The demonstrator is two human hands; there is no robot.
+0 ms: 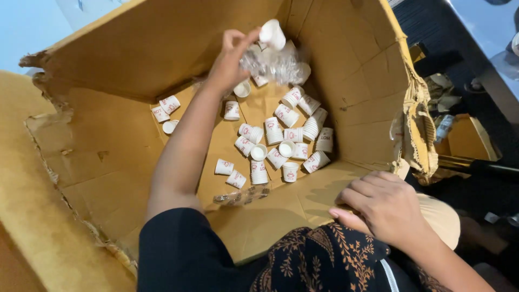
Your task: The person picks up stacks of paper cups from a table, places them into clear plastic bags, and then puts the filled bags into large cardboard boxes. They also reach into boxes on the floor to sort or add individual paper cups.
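My left hand (230, 62) reaches deep into a large open cardboard box (108, 151) and pinches a crumpled clear plastic sleeve (275, 65). A small white paper cup (272, 33) sticks up at the sleeve's top, just past my fingertips, and a few more cups sit inside the plastic. Below it, several small white paper cups with red print (281, 143) lie scattered on the box floor, some stacked, some on their sides. My right hand (384, 208) rests on the box's near right edge, fingers curled over the flap and thumb at its rim.
A second crumpled clear wrapper (240, 197) lies on the box floor near me. The box's right wall (419, 124) is torn and ragged. Beyond it lie a smaller open carton (465, 138) and dark floor. A yellow padded surface (32, 216) borders the left.
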